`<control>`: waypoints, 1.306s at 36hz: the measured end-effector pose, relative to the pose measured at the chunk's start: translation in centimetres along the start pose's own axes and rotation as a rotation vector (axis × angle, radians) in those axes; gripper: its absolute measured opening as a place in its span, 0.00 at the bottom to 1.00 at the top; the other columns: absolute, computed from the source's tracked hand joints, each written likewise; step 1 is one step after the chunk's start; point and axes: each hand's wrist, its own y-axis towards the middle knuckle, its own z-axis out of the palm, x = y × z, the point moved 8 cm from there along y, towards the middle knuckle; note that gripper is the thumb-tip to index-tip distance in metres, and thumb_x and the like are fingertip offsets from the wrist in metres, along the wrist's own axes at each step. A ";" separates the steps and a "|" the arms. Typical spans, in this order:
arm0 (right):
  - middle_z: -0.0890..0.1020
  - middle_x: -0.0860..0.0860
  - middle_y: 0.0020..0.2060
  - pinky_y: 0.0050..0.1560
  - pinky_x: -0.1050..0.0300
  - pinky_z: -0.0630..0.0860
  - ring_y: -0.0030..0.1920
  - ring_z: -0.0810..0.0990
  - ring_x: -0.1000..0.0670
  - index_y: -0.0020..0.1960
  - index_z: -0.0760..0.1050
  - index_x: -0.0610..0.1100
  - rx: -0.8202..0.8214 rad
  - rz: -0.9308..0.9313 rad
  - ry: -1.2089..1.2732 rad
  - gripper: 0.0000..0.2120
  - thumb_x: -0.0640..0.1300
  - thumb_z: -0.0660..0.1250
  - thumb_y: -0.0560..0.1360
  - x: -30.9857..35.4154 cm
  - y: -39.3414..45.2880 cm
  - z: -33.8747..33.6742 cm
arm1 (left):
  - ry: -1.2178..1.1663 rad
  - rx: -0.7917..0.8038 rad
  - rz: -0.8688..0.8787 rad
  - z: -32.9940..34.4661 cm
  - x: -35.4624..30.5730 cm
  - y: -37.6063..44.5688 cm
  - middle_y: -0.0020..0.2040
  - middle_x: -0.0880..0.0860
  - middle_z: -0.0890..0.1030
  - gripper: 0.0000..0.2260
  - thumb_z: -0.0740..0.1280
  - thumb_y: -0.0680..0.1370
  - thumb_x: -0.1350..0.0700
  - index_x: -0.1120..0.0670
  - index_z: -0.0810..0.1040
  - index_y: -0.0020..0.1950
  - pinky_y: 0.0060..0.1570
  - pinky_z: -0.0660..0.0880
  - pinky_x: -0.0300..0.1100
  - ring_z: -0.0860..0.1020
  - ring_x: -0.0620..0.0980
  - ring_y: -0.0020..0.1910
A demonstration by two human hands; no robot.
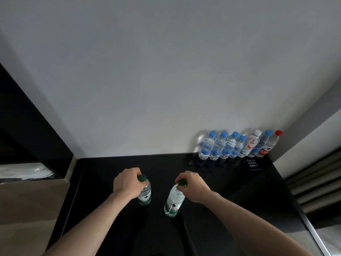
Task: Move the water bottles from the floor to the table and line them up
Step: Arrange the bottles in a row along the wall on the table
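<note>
Two green-capped water bottles are over the black table (230, 191). My left hand (127, 182) grips the left bottle (145, 194) by its neck; it looks upright. My right hand (193, 185) holds the right bottle (174, 199) at its cap, and this one tilts to the left. Whether either base touches the tabletop I cannot tell. Several more bottles (238, 145) stand in a row against the wall at the table's back right: most with blue caps, one white-capped (253, 143) and one red-capped (270, 145).
A small black sign with white text (252, 163) lies in front of the row. A pale wall (166, 80) backs the table. Left of the table is a dark shelf unit with folded white cloth (24, 171). Grey curtain folds (317, 183) hang at the right.
</note>
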 end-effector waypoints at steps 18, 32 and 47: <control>0.80 0.52 0.54 0.56 0.56 0.76 0.53 0.79 0.50 0.55 0.80 0.49 -0.103 -0.046 -0.178 0.10 0.40 0.68 0.76 -0.7 9.0 -10.3 | -0.070 -0.037 -0.097 0.4 0.3 -0.4 0.34 0.42 0.80 0.08 0.71 0.71 0.42 0.45 0.77 0.41 0.32 0.74 0.39 0.78 0.41 0.34; 0.80 0.49 0.55 0.56 0.55 0.77 0.52 0.78 0.49 0.57 0.79 0.46 -0.125 0.026 -0.262 0.10 0.38 0.68 0.77 -3.5 14.2 -13.3 | -0.075 -0.047 -0.110 0.3 0.2 0.4 0.35 0.42 0.80 0.10 0.71 0.71 0.40 0.45 0.77 0.42 0.30 0.71 0.37 0.78 0.41 0.34; 0.82 0.49 0.54 0.53 0.56 0.79 0.50 0.80 0.49 0.56 0.81 0.46 -0.112 0.081 -0.280 0.09 0.39 0.70 0.76 -6.2 15.9 -13.5 | -0.107 -0.058 -0.137 0.5 0.5 1.3 0.33 0.42 0.80 0.11 0.72 0.70 0.40 0.45 0.77 0.40 0.30 0.74 0.37 0.78 0.41 0.33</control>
